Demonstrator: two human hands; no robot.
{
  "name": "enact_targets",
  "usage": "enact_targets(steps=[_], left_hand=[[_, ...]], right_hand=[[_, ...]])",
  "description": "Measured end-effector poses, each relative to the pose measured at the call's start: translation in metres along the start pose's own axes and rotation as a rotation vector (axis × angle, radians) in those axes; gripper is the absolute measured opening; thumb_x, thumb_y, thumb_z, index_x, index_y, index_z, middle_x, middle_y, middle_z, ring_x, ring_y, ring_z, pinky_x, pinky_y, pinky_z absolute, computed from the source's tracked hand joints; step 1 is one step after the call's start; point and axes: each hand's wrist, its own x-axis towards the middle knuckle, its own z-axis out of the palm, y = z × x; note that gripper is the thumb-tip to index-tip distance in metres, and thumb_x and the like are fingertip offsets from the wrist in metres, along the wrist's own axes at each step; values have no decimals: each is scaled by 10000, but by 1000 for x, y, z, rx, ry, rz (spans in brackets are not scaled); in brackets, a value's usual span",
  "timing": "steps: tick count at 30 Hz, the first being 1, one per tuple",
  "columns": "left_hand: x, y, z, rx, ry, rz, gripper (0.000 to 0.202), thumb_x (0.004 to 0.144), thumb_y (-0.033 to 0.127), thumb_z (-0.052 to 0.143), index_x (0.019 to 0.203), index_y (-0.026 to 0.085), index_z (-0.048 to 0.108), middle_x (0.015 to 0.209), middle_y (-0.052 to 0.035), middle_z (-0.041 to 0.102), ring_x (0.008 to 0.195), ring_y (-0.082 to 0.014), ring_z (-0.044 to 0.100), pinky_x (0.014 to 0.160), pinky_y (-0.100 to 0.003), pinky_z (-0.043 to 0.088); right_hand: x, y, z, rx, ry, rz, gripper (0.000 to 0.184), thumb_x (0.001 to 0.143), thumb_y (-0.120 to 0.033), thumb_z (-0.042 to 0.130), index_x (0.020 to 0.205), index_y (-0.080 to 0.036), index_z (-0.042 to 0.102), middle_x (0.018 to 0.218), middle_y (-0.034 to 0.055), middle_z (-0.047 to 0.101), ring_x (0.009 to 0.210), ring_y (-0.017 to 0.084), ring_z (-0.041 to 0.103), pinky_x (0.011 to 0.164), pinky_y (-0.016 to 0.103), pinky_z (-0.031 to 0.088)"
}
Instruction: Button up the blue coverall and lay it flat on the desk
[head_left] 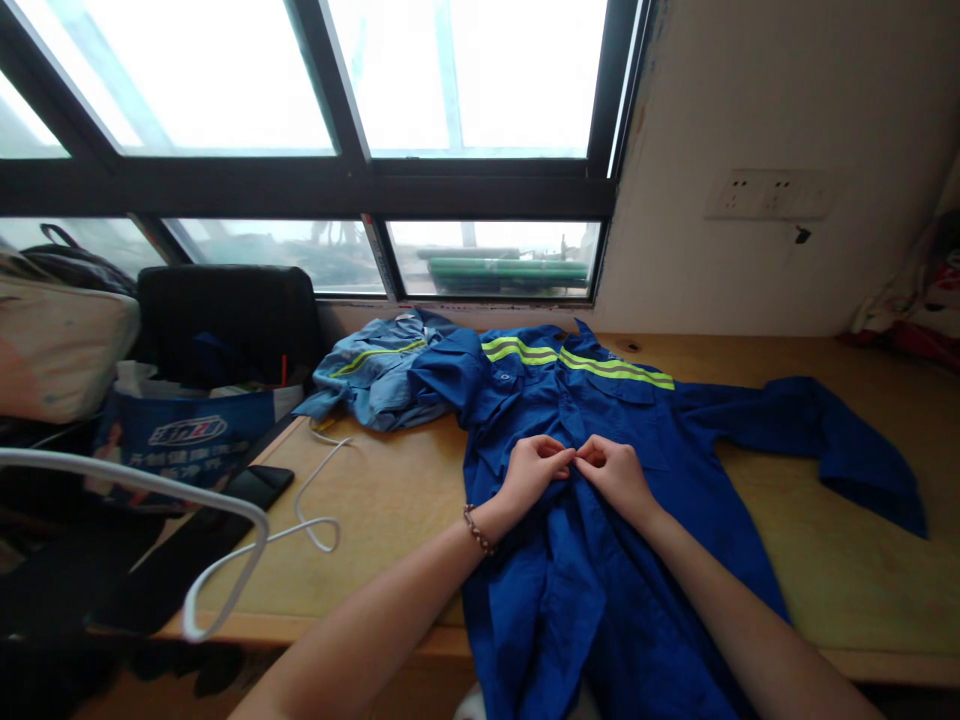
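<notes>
A dark blue work jacket [675, 510] with yellow-green reflective stripes lies spread on the wooden table, its lower part hanging over the front edge. My left hand [536, 472] pinches the jacket's front placket near the middle, thumb and fingertips together. Right beside it, my right hand [613, 474] pinches the same front edge, and the fingertips of both hands nearly touch. Whatever small part sits between the fingertips, perhaps a button, is hidden. One sleeve stretches out to the right; the other lies folded at the left.
A crumpled light blue garment [379, 375] lies left of the jacket on the table [390, 500]. A white cable [304, 500] and a black phone [262, 483] are at the left. Beyond them stand a printed bag [195, 430] and a black chair [229, 310]. Windows rise behind.
</notes>
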Motion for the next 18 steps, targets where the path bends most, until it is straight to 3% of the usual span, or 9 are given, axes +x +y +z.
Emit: enact_targets(steps=[4, 11, 18], left_hand=[[2, -2, -1, 5, 34, -40, 182, 632, 272, 654, 637, 106, 580, 570, -9, 571, 516, -93, 557, 509, -202, 478], [-1, 1, 0, -141, 43, -44, 203, 623, 276, 664, 647, 114, 544, 583, 5, 539, 518, -71, 515, 508, -190, 447], [0, 2, -5, -285, 11, -236, 201, 576, 170, 699, 661, 115, 525, 583, -9, 521, 513, -79, 515, 561, -237, 460]], right_hand=[[-3, -3, 4, -112, 8, -70, 70, 706, -261, 551, 686, -193, 552, 575, -6, 601, 540, 137, 570, 524, 227, 393], [-1, -5, 6, -5, -9, -81, 99, 721, -255, 534, 790, -191, 505, 534, -43, 549, 482, 113, 522, 495, 213, 375], [1, -1, 7, 21, -49, -56, 96, 716, -254, 533, 753, -189, 473, 547, -41, 533, 505, 112, 512, 511, 213, 371]])
